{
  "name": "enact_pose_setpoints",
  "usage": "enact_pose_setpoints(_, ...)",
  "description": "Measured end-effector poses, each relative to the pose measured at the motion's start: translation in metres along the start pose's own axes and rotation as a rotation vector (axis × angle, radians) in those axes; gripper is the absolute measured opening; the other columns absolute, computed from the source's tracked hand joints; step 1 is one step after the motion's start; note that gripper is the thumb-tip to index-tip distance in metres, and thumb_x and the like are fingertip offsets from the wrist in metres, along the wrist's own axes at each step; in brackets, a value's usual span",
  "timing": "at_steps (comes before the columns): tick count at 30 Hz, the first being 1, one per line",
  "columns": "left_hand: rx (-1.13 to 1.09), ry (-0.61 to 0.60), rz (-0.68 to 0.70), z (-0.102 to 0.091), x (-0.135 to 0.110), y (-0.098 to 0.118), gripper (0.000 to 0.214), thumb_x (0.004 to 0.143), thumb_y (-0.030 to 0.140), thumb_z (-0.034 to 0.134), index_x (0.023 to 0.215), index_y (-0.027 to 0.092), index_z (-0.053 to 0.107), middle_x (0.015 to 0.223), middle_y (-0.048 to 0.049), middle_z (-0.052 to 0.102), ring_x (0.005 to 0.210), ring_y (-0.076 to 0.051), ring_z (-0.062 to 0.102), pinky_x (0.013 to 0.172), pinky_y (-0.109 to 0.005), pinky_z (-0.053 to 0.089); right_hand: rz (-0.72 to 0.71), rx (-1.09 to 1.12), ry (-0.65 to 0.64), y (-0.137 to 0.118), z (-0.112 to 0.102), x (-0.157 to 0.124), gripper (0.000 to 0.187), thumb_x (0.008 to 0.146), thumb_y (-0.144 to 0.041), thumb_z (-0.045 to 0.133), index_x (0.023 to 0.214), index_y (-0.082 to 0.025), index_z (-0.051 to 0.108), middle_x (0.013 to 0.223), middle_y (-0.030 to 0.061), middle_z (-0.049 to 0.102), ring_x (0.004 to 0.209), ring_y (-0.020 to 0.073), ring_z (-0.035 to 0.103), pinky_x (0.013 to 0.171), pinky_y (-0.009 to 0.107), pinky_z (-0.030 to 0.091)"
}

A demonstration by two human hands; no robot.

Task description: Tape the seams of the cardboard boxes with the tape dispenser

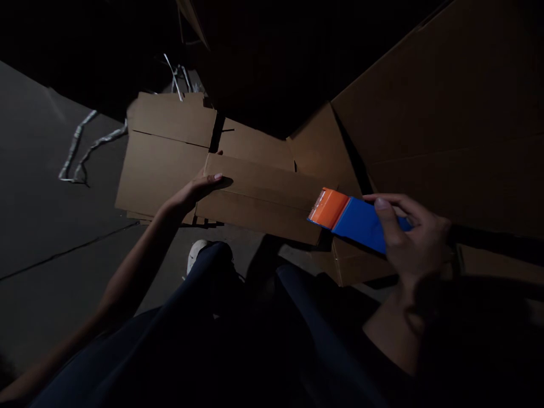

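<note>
My left hand (196, 190) grips the left end of a folded brown cardboard box (261, 195), fingers wrapped over its top edge. My right hand (414, 235) is closed round a blue and orange tape dispenser (351, 218). The dispenser's orange end rests at the right end of the box. The scene is dim and my dark trouser legs fill the lower middle.
Flat cardboard sheets (164, 147) lie on the grey floor (38, 226) behind the box. A large cardboard panel (450, 107) rises at the right. Loose plastic strapping (83, 150) trails on the floor at the left. My white shoe (196, 252) shows below the box.
</note>
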State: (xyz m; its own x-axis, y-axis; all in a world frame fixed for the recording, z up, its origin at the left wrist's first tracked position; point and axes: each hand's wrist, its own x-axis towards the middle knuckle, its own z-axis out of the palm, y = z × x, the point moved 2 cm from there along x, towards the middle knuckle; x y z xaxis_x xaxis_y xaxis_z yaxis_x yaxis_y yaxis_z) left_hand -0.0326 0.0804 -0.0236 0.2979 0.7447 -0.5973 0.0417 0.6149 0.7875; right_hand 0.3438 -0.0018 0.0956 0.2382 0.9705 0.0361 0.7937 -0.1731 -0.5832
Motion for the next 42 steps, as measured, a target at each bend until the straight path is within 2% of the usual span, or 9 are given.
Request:
enact_pose_setpoints(10,0.022,0.04,0.013,-0.001,0.001,-0.004,0.033,0.079,0.044,0.07,0.099,0.018,0.071,0.108,-0.0059,0.074,0.11,-0.026,0.068,0.094,-0.037,0.059,0.008,0.008,-0.002,0.0,0.0,-0.001,0.027,0.093,-0.043,0.059,0.094,-0.023,0.077,0.088,0.0019,0.077,0.079,0.0163,0.073,0.067,0.024,0.047)
enact_pose_setpoints(13,0.059,-0.005,0.099,-0.002,0.004,-0.001,0.043,0.081,0.044,0.068,0.117,0.02,0.07,0.116,-0.0065,0.072,0.116,-0.028,0.066,0.1,-0.042,0.057,0.008,-0.002,-0.006,0.0,-0.001,-0.001,0.026,0.093,-0.043,0.059,0.094,-0.024,0.077,0.087,0.0014,0.077,0.078,0.0157,0.072,0.066,0.024,0.047)
enact_pose_setpoints(16,0.279,0.034,0.268,-0.007,0.003,0.011,0.074,0.079,0.05,0.073,0.145,0.026,0.051,0.137,-0.0103,0.061,0.131,-0.032,0.056,0.112,-0.051,0.046,0.003,0.013,0.009,0.0,-0.001,-0.001,0.025,0.093,-0.042,0.059,0.093,-0.024,0.076,0.089,0.0011,0.077,0.08,0.0157,0.073,0.068,0.024,0.048)
enact_pose_setpoints(19,0.664,0.275,0.596,-0.003,-0.012,0.031,0.099,0.075,0.059,0.08,0.157,0.028,0.032,0.161,-0.0118,0.034,0.152,-0.038,0.023,0.122,-0.06,0.025,0.007,0.02,0.018,-0.001,0.0,-0.001,0.026,0.094,-0.041,0.058,0.093,-0.024,0.077,0.09,0.0014,0.077,0.082,0.0166,0.073,0.07,0.025,0.05)
enact_pose_setpoints(22,0.958,0.4,0.824,0.028,-0.037,0.038,0.088,0.09,0.061,0.063,0.161,0.035,0.019,0.17,-0.0052,0.014,0.157,-0.032,0.002,0.127,-0.055,0.009,0.018,0.011,0.017,-0.001,0.001,0.0,0.027,0.093,-0.043,0.058,0.093,-0.023,0.077,0.088,0.002,0.077,0.08,0.0178,0.072,0.068,0.027,0.05)
enact_pose_setpoints(25,1.152,0.224,0.833,0.074,-0.052,0.025,0.08,0.1,0.059,0.042,0.164,0.026,0.007,0.169,-0.0096,0.016,0.157,-0.032,0.006,0.127,-0.056,0.006,0.024,0.016,0.024,-0.001,0.0,0.0,0.028,0.093,-0.043,0.057,0.093,-0.023,0.077,0.087,0.0023,0.077,0.079,0.0186,0.072,0.068,0.028,0.05)
enact_pose_setpoints(28,1.272,0.074,0.87,0.103,-0.054,0.009,0.09,0.099,0.064,0.039,0.163,0.014,0.002,0.167,-0.0173,0.021,0.156,-0.032,0.016,0.127,-0.052,0.003,0.023,0.024,0.013,-0.001,-0.002,-0.001,0.028,0.093,-0.042,0.058,0.093,-0.023,0.077,0.087,0.0027,0.077,0.079,0.0187,0.072,0.07,0.028,0.051)
enact_pose_setpoints(34,1.354,0.025,0.852,0.102,-0.047,0.001,0.104,0.091,0.071,0.049,0.163,0.011,0.004,0.167,-0.019,0.02,0.155,-0.034,0.018,0.127,-0.051,0.003,0.022,0.015,0.018,0.0,-0.002,-0.002,0.028,0.093,-0.043,0.058,0.093,-0.022,0.077,0.085,0.0032,0.077,0.078,0.019,0.072,0.067,0.028,0.049)
enact_pose_setpoints(42,1.425,0.077,0.842,0.104,-0.049,-0.001,0.084,0.093,0.026,0.062,0.162,0.035,0.015,0.169,-0.0066,0.016,0.155,-0.03,0.017,0.126,-0.055,0.012,0.004,0.032,0.021,-0.002,-0.002,-0.002,0.026,0.093,-0.04,0.058,0.093,-0.022,0.077,0.088,0.0029,0.077,0.079,0.0171,0.072,0.069,0.026,0.05)
